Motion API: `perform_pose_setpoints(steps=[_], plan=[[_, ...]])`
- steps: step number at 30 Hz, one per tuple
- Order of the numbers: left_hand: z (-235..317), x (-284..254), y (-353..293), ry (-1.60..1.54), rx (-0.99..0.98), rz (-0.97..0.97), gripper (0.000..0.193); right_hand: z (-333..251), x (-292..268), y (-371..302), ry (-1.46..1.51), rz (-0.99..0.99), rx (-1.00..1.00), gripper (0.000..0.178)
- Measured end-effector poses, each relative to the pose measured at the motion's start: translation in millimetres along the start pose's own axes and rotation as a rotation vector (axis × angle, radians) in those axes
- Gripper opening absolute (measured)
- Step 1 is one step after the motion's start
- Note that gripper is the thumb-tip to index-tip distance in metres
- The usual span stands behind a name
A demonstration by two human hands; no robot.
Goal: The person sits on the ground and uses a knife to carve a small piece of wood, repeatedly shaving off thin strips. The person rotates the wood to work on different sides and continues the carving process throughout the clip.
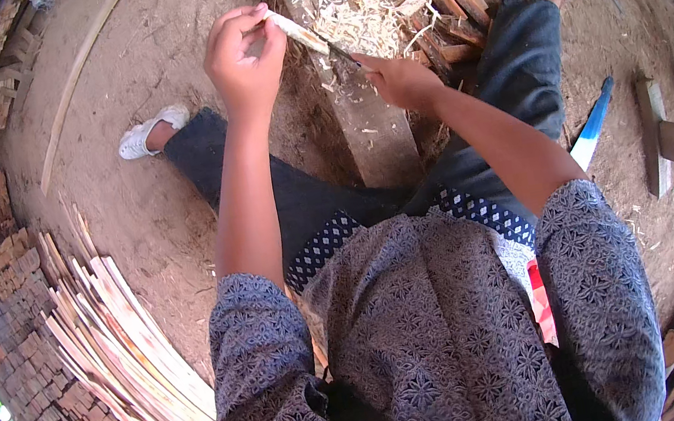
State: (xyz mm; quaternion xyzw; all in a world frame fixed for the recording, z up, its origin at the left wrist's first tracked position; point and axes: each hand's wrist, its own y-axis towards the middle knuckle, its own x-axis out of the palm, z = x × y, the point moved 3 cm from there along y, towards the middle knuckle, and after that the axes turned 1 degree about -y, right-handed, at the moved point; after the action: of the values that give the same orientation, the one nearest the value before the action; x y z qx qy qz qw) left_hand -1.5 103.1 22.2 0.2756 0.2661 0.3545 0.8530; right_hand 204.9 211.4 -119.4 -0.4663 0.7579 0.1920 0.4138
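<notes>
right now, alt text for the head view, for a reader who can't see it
The left hand pinches a pale wood strip while the right hand holds a dark blade at its other end, above a plank and loose shavings.

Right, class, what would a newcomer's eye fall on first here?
Probably the pale strip pinched in the left hand, upper centre, with a dark blade held in the right hand at its end. Beyond lies a heap of shavings; long wooden strips fan out at the lower left.

Wood shavings (pixel 366 10) and piled wooden strips (pixel 132 341) show a workshop.
</notes>
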Motion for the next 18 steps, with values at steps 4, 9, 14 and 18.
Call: perform_pose_setpoints(steps=[4,9,14,18], plan=[[2.5,-11.9,-17.6,0.004,-0.032,0.073,0.02,-76.1,-65.9,5.7,0.325,0.158,-0.003,0.04],[1.7,-4.4,-3.4,-0.016,-0.007,0.067,0.019,-52.8,-30.5,-0.2,-0.015,-0.133,0.121,0.048],[-1.6,-12.5,-14.0,0.028,-0.016,0.022,0.025,-59.7,-58.4,10.9,0.263,0.138,0.017,0.042],[1.1,-9.8,-9.6,0.054,-0.003,0.01,0.025,-90.2,-71.8,-0.6,0.317,0.147,0.154,0.045]])
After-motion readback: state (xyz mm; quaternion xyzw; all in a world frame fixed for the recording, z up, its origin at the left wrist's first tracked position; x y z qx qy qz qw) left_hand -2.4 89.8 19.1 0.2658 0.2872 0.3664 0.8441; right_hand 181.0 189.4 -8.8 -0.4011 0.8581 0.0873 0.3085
